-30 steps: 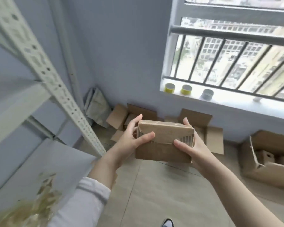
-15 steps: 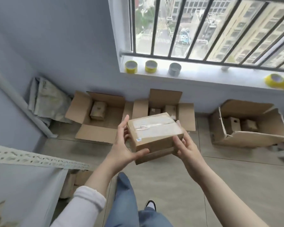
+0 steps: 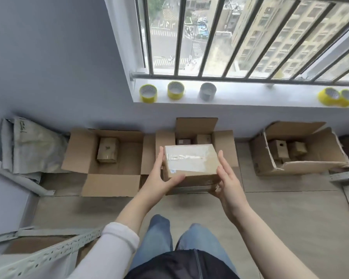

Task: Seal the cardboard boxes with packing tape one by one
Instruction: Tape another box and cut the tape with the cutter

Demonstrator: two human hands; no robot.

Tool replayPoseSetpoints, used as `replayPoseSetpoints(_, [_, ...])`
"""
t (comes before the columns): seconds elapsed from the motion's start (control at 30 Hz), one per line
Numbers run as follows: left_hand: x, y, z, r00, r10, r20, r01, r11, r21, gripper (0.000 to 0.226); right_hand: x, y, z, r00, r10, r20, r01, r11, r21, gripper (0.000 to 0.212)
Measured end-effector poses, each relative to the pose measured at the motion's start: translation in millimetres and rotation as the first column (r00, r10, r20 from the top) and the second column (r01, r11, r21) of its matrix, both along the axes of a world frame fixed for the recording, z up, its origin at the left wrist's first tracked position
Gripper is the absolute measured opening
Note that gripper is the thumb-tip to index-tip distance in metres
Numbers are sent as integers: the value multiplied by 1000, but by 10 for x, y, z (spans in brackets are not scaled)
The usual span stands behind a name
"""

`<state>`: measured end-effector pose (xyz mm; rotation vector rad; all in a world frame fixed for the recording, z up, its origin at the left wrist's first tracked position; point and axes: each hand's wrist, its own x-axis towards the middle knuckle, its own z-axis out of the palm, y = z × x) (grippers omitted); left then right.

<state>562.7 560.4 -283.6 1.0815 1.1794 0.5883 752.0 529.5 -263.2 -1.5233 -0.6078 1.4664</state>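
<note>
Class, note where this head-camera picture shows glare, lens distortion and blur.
Head view: daylight washes out the sill; clear tape on the held box shows a pale sheen; window bars fan out, wide-angle distortion; the shelf rail at lower left looks soft.

A blue-grey wall [image 3: 48, 57] stands at 10 o'clock. Daylight enters a barred window [image 3: 230, 37] at 1 o'clock, above a white sill [image 3: 260, 95]. Beige tiled floor [image 3: 290, 218] lies at 4 o'clock, a perforated metal rack [image 3: 48, 255] at 8.
</note>
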Motion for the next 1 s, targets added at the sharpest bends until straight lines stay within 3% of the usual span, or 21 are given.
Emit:
replayPoseSetpoints(0.17, [218,449,-227,998,46,33,-43,995,-90,100,148,269,-130,990,86,108,-79,995,-67,33])
replayPoseSetpoints(0.27, [339,753,-353,992,52,116,-38,992,-118,95,400,490,-122,981,173,86,-161,979,-123,24])
replayPoseSetpoints(0.33, [422,974,-422,987,30,159,-7,990,-142,84,649,647,-177,981,195,7,-193,975,-108,40])
replayPoseSetpoints(0.47, [708,1393,-581,979,-126,162,150,979,-142,75,1147,1039,-395,932,311,-186,-338,930,-142,104])
replayPoseSetpoints(0.53, [908,1575,-726,988,-84,128,102,985,-139,68,1309,1217,-593,924,340,-176,-369,913,-173,105])
replayPoseSetpoints(0.6, [1109,1696,-932,993,113,32,-107,984,-146,69,1383,1365,-875,960,225,-169,-262,934,-243,96])
replayPoseSetpoints(0.67, [1296,1704,-1159,936,341,-83,-351,912,-213,89,1379,1477,-1201,990,43,-138,-86,941,-328,85])
replayPoseSetpoints(0.7, [1399,1663,-1280,918,381,-113,-397,873,-281,98,1354,1530,-1374,992,-46,-121,-3,927,-375,77])
replayPoseSetpoints(0.77, [1621,1540,-1558,931,348,-109,-359,820,-447,106,1268,1626,-1750,975,-186,-121,111,882,-457,60])
replayPoseSetpoints(0.83, [1822,1440,-1892,951,297,-83,-293,784,-548,107,1153,1717,-2166,969,-222,-109,137,848,-512,55])
replayPoseSetpoints(0.9, [1923,1453,-2290,942,328,-70,-306,753,-582,110,1036,1829,-2617,973,-220,-63,153,829,-539,59])
replayPoseSetpoints(1.0, [1929,1663,-3120,899,417,-135,-412,700,-583,88,899,2023,-3404,980,-196,17,173,819,-547,62])
